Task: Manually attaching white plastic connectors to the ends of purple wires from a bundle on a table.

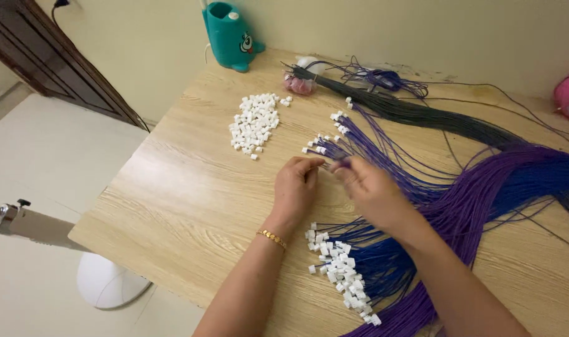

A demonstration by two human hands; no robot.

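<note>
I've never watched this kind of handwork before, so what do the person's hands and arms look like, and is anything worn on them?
Both forearms are bare, with no sleeves or gloves in view. The left hand has a thin gold chain bracelet at the wrist. The right hand wears nothing visible.

free: bare table (191, 206) left | blocked: wires (484, 187) right (probably tangled)

left wrist: thin gold bracelet (271, 237) | both forearms bare, no sleeves
</note>
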